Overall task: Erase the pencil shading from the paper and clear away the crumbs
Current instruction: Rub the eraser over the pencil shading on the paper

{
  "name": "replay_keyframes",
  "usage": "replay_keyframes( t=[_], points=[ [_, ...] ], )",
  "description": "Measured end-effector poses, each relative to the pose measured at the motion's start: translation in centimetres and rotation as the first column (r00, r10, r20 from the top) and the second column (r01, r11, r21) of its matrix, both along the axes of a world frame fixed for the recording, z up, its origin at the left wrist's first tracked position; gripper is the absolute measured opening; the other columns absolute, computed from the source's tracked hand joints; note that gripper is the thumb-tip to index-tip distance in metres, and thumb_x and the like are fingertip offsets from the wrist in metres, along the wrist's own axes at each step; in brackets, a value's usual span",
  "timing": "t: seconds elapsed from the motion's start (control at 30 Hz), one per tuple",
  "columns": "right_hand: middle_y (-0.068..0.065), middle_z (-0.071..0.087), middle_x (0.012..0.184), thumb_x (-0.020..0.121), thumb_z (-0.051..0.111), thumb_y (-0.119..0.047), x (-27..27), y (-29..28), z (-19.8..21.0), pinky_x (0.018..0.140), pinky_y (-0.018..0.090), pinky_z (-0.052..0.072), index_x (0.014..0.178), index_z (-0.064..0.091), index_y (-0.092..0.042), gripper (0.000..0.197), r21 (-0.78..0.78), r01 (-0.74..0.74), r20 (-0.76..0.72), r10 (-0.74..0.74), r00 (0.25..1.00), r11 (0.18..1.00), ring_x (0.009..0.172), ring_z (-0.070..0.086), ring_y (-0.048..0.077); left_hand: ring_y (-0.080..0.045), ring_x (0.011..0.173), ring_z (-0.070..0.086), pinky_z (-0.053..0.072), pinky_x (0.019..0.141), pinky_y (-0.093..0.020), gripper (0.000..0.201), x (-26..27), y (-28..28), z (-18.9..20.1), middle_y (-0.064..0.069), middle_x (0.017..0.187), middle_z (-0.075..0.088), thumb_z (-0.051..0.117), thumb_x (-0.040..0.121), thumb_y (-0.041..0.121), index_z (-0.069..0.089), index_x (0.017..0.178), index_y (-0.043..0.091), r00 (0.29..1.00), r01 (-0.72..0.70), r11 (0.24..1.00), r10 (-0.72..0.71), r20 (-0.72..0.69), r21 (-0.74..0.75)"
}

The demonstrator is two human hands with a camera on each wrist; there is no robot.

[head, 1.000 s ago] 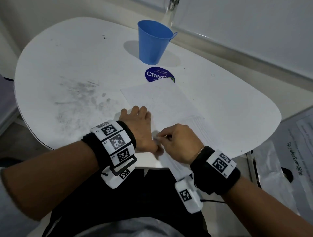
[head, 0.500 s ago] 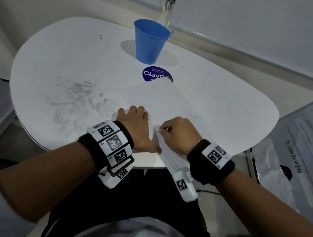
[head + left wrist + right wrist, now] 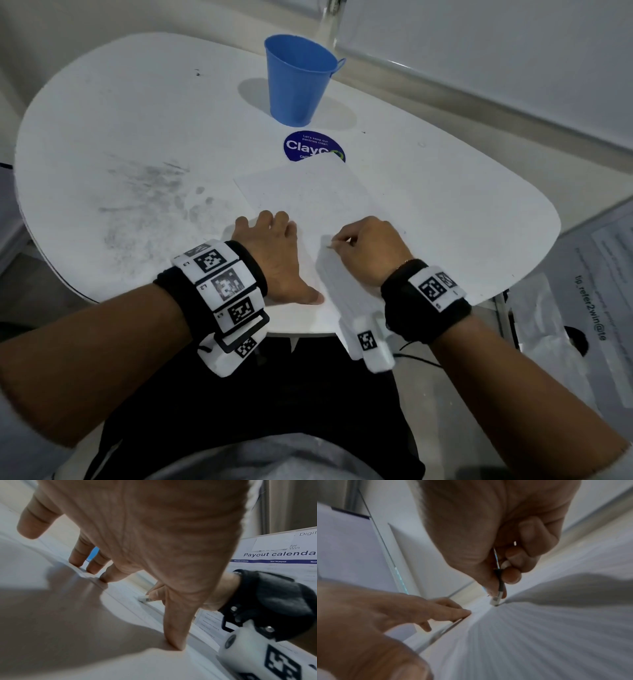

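Note:
A white sheet of paper lies on the white table in front of me; only faint marks show on it in the head view. My left hand lies flat with spread, straight fingers on the paper's left edge and holds it down. My right hand pinches a small white eraser between thumb and fingers. Its tip touches the paper just right of the left thumb.
A blue cup stands at the back of the table behind a round dark-blue sticker. Grey pencil smudges cover the tabletop left of the paper. A printed poster lies on the floor to the right.
My right hand with the eraser has slid away from me along the paper, from beside the left thumb's tip to farther up. The left hand has stayed in place.

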State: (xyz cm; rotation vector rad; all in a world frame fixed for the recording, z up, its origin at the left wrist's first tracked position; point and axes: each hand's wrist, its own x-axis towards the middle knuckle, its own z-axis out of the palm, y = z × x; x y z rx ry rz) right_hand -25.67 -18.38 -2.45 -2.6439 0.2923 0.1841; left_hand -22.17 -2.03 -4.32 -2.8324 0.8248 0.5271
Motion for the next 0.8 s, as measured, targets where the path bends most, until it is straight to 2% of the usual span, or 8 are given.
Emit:
replay_keyframes(
  t=[0.07, 0.17, 0.3, 0.4, 0.47, 0.6, 0.73, 0.8],
  points=[
    [-0.002, 0.074, 0.086, 0.093, 0.058, -0.024, -0.3, 0.3, -0.2, 0.077, 0.032, 0.056, 0.09, 0.078, -0.019, 0.02, -0.006, -0.02, 0.012, 0.02, 1.0, 1.0, 0.081, 0.067, 0.017, -0.027, 0.143, 0.024, 0.03, 0.109, -0.048, 0.126, -0.1, -0.1, 0.0, -0.005, 0.155, 0.024, 0.042, 0.067, 0.097, 0.019, 0.155, 0.01, 1.0, -0.001, 1.0, 0.001, 0.0, 0.005],
    [-0.003, 0.072, 0.076, 0.093, 0.057, -0.029, -2.1, 2.4, -0.2, 0.069, 0.032, 0.055, 0.086, 0.077, -0.021, 0.023, -0.008, -0.173, -0.052, 0.172, 0.984, 0.985, 0.071, 0.064, 0.017, -0.026, 0.138, 0.028, 0.031, 0.105, -0.045, 0.125, -0.2, -0.3, 0.2, -0.005, 0.148, 0.029, 0.047, 0.064, 0.096, 0.024, 0.151, 0.01, 1.0, -0.015, 1.0, 0.015, -0.013, -0.005],
    [-0.002, 0.074, 0.085, 0.093, 0.057, -0.023, -0.2, 0.7, -0.2, 0.075, 0.035, 0.057, 0.09, 0.078, -0.021, 0.02, -0.06, -0.026, 0.032, 0.028, 0.999, 0.998, 0.077, 0.067, 0.019, -0.026, 0.141, 0.026, 0.031, 0.107, -0.047, 0.126, 0.0, -0.2, -0.1, -0.004, 0.153, 0.026, 0.04, 0.066, 0.098, 0.021, 0.155, 0.01, 1.0, 0.001, 1.0, -0.001, 0.008, 0.003],
    [-0.002, 0.072, 0.077, 0.092, 0.057, -0.027, -1.1, 1.8, -0.3, 0.071, 0.035, 0.056, 0.085, 0.077, -0.02, 0.022, -0.064, -0.146, -0.012, 0.145, 0.989, 0.987, 0.072, 0.066, 0.019, -0.026, 0.139, 0.027, 0.032, 0.106, -0.045, 0.125, -0.1, -0.2, 0.2, -0.005, 0.15, 0.028, 0.044, 0.064, 0.097, 0.023, 0.152, 0.01, 1.0, -0.003, 1.0, 0.003, -0.008, 0.011],
    [-0.002, 0.073, 0.08, 0.093, 0.057, -0.031, -2.0, 2.6, -0.1, 0.073, 0.034, 0.055, 0.088, 0.077, -0.021, 0.023, -0.045, -0.215, -0.074, 0.211, 0.975, 0.976, 0.075, 0.066, 0.019, -0.025, 0.137, 0.028, 0.032, 0.105, -0.044, 0.122, -0.2, -0.3, 0.3, -0.005, 0.147, 0.029, 0.047, 0.065, 0.095, 0.025, 0.15, 0.01, 1.0, -0.005, 1.0, 0.005, -0.014, 0.002],
    [-0.002, 0.075, 0.093, 0.093, 0.058, -0.023, -0.4, 0.0, 0.1, 0.081, 0.033, 0.055, 0.094, 0.078, -0.021, 0.02, -0.081, -0.026, -0.006, 0.026, 1.0, 0.996, 0.087, 0.067, 0.019, -0.026, 0.141, 0.027, 0.031, 0.107, -0.047, 0.122, 0.0, -0.2, 0.0, -0.005, 0.152, 0.027, 0.044, 0.067, 0.096, 0.024, 0.152, 0.011, 1.0, 0.003, 1.0, -0.003, 0.003, -0.007],
    [-0.003, 0.073, 0.08, 0.094, 0.056, -0.029, -2.8, 2.0, -0.4, 0.069, 0.03, 0.053, 0.088, 0.076, -0.021, 0.022, -0.082, -0.175, -0.037, 0.173, 0.984, 0.981, 0.075, 0.065, 0.018, -0.026, 0.138, 0.028, 0.031, 0.105, -0.046, 0.122, -0.2, -0.3, 0.1, -0.004, 0.149, 0.028, 0.046, 0.065, 0.095, 0.024, 0.151, 0.011, 1.0, 0.001, 1.0, -0.001, -0.005, -0.009],
    [-0.005, 0.073, 0.081, 0.094, 0.057, -0.031, -3.0, 1.8, -0.4, 0.071, 0.031, 0.053, 0.089, 0.077, -0.023, 0.021, -0.08, -0.168, -0.056, 0.164, 0.985, 0.983, 0.076, 0.065, 0.019, -0.025, 0.137, 0.029, 0.031, 0.105, -0.045, 0.12, -0.1, -0.2, 0.0, -0.004, 0.148, 0.029, 0.045, 0.066, 0.095, 0.026, 0.15, 0.011, 1.0, -0.003, 1.0, 0.003, 0.001, -0.02]
  ],
)
